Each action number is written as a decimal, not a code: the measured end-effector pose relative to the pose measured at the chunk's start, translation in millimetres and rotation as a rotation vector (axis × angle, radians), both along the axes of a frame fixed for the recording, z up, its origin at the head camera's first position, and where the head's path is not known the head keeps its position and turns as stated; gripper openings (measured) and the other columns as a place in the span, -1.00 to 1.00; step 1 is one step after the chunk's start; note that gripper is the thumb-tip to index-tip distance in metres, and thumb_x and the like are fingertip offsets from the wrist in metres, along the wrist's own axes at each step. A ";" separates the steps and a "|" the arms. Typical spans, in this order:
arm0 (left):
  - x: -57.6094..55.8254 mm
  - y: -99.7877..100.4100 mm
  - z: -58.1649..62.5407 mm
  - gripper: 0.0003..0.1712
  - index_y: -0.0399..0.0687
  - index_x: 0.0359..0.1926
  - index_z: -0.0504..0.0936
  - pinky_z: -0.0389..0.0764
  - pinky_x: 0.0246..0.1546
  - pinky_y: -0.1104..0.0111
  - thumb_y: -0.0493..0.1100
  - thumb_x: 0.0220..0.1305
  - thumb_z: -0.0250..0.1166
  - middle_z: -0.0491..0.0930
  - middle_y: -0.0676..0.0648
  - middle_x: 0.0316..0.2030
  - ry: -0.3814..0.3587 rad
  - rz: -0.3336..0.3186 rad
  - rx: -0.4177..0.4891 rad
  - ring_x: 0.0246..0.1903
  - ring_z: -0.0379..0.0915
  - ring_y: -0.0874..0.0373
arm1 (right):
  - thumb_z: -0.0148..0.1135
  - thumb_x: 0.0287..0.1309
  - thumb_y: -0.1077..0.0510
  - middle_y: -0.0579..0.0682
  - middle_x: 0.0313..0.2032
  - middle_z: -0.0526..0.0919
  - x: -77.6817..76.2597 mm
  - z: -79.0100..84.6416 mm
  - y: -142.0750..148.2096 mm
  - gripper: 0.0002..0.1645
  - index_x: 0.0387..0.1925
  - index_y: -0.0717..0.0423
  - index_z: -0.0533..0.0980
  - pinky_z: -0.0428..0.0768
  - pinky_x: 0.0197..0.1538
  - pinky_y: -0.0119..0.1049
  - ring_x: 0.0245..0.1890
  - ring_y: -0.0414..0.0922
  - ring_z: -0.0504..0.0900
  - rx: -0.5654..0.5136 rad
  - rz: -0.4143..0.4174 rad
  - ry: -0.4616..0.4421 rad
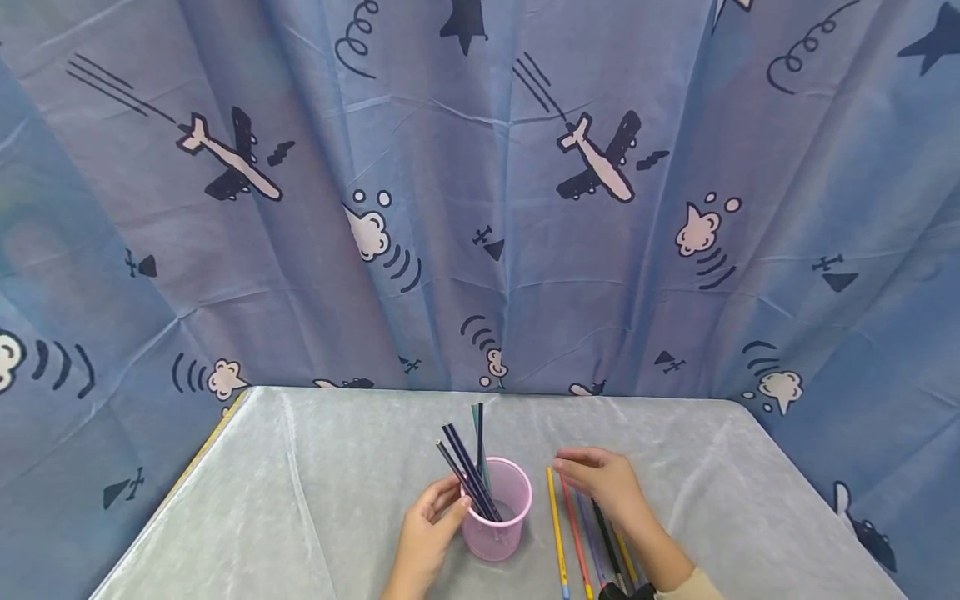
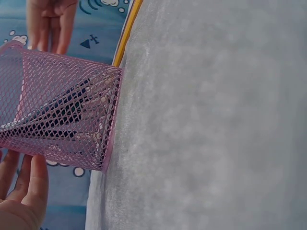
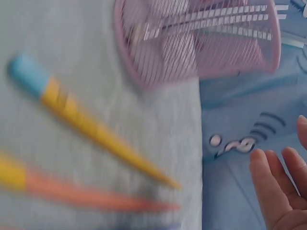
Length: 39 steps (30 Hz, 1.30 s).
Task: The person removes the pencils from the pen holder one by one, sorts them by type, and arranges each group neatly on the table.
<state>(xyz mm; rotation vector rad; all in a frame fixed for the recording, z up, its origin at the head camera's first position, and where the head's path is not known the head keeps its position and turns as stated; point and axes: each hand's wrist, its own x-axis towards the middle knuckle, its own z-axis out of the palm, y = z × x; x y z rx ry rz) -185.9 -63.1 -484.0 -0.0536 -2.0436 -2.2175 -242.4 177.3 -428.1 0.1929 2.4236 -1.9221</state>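
Observation:
A pink mesh pen holder (image 1: 491,533) stands upright on the table. Several dark pencils (image 1: 468,471) lean out over its left side, and a green one (image 1: 476,417) shows at the back. At the holder's left side, my left hand (image 1: 426,533) holds it near the rim with thumb and fingers; its fingers (image 2: 37,182) lie against the mesh in the left wrist view. My right hand (image 1: 611,487) hovers over the far ends of the loose pencils, fingers extended and holding nothing. Nearest the holder lie a yellow pencil (image 1: 557,533) and a red pencil (image 1: 576,537).
Right of the red pencil lie a purple pencil (image 1: 590,533), a black pencil (image 1: 606,537) and another yellow pencil (image 1: 624,554), partly under my right forearm. A pale cloth covers the table (image 1: 360,483). Behind it hangs a blue curtain (image 1: 450,167) printed with planes.

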 end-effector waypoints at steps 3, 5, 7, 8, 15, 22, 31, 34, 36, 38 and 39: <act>0.0 0.5 -0.3 -0.47 -0.50 0.22 0.44 0.55 0.05 0.65 -0.24 0.34 0.28 0.55 -0.43 0.17 0.004 -0.001 0.010 0.03 0.56 0.41 | 0.40 0.16 0.17 0.16 -0.06 0.74 5.3 1.4 -10.7 -0.54 0.02 0.39 0.60 0.75 -0.02 -0.32 -0.11 -0.14 0.74 -0.038 -0.005 0.014; -0.1 0.7 -0.5 -0.48 -0.51 0.22 0.44 0.54 0.05 0.66 -0.25 0.35 0.27 0.54 -0.44 0.17 0.008 -0.001 0.014 -0.01 0.53 0.51 | 0.41 0.15 0.18 0.17 -0.05 0.74 8.1 1.8 -16.4 -0.55 0.02 0.37 0.60 0.74 -0.02 -0.35 -0.10 -0.17 0.73 -0.063 -0.006 0.023; -0.3 0.9 -0.5 -0.48 -0.52 0.22 0.43 0.53 0.05 0.67 -0.26 0.34 0.27 0.54 -0.45 0.17 0.011 0.001 0.026 -0.03 0.51 0.57 | 0.40 0.15 0.20 0.19 -0.02 0.73 10.7 2.2 -21.2 -0.55 0.03 0.37 0.60 0.74 0.00 -0.36 -0.09 -0.19 0.72 -0.087 -0.004 0.031; -0.4 1.0 -0.5 -0.48 -0.53 0.22 0.43 0.53 0.05 0.67 -0.27 0.34 0.26 0.54 -0.45 0.17 0.012 0.002 0.031 -0.04 0.50 0.58 | 0.40 0.15 0.20 0.20 -0.01 0.72 12.0 2.4 -23.2 -0.55 0.04 0.37 0.60 0.73 0.00 -0.37 -0.09 -0.19 0.72 -0.095 -0.003 0.035; -1.5 0.5 -0.2 -0.48 -0.53 0.22 0.43 0.53 0.05 0.67 -0.27 0.34 0.27 0.54 -0.45 0.16 0.009 0.004 0.035 -0.04 0.50 0.59 | 0.38 0.15 0.23 0.20 0.01 0.72 21.7 2.2 -35.3 -0.56 0.05 0.35 0.60 0.70 -0.01 -0.46 -0.09 -0.25 0.70 -0.132 0.045 0.051; -2.2 -0.8 -0.5 -0.47 -0.55 0.22 0.41 0.54 0.05 0.67 -0.26 0.36 0.25 0.54 -0.45 0.16 0.028 -0.007 0.016 -0.01 0.51 0.55 | 0.33 0.18 0.27 0.24 0.05 0.69 25.6 -7.2 -45.5 -0.52 0.11 0.45 0.53 0.71 0.01 -0.42 -0.09 -0.24 0.70 -0.230 0.010 0.028; -0.8 0.5 0.5 -0.46 -0.54 0.23 0.41 0.53 0.05 0.67 -0.24 0.35 0.26 0.53 -0.46 0.17 0.016 -0.011 0.031 -0.01 0.51 0.55 | 0.29 0.27 0.17 0.23 0.12 0.65 27.9 -18.6 -49.6 -0.44 0.19 0.43 0.47 0.72 0.08 -0.25 -0.05 -0.28 0.66 -0.224 0.004 0.015; -0.3 0.2 0.9 -0.46 -0.56 0.23 0.40 0.54 0.03 0.67 -0.25 0.36 0.25 0.53 -0.48 0.16 0.018 -0.012 0.032 -0.04 0.50 0.57 | 0.28 0.27 0.17 0.22 0.13 0.64 28.2 -21.4 -50.1 -0.43 0.22 0.44 0.44 0.71 0.07 -0.29 -0.09 -0.34 0.64 -0.242 0.012 0.013; 0.5 -0.3 1.3 -0.46 -0.57 0.22 0.40 0.54 0.03 0.68 -0.26 0.36 0.25 0.53 -0.48 0.16 0.017 -0.013 0.033 -0.04 0.50 0.57 | 0.26 0.28 0.19 0.23 0.14 0.64 28.1 -23.6 -50.7 -0.43 0.23 0.45 0.43 0.71 0.09 -0.31 -0.08 -0.35 0.65 -0.266 0.013 0.009; 0.9 -0.6 1.4 -0.47 -0.56 0.22 0.40 0.54 0.03 0.67 -0.25 0.36 0.25 0.54 -0.47 0.15 0.018 -0.016 0.026 -0.03 0.51 0.55 | 0.25 0.29 0.21 0.26 0.15 0.62 27.6 -26.3 -51.0 -0.44 0.23 0.46 0.43 0.70 0.10 -0.33 -0.04 -0.33 0.65 -0.284 0.013 0.008; 1.0 -0.8 1.5 -0.47 -0.56 0.22 0.40 0.54 0.03 0.67 -0.25 0.36 0.25 0.53 -0.47 0.15 0.017 -0.017 0.024 -0.03 0.51 0.55 | 0.25 0.29 0.21 0.27 0.15 0.62 27.4 -27.5 -51.2 -0.44 0.22 0.47 0.43 0.69 0.11 -0.33 -0.01 -0.31 0.65 -0.291 0.012 0.007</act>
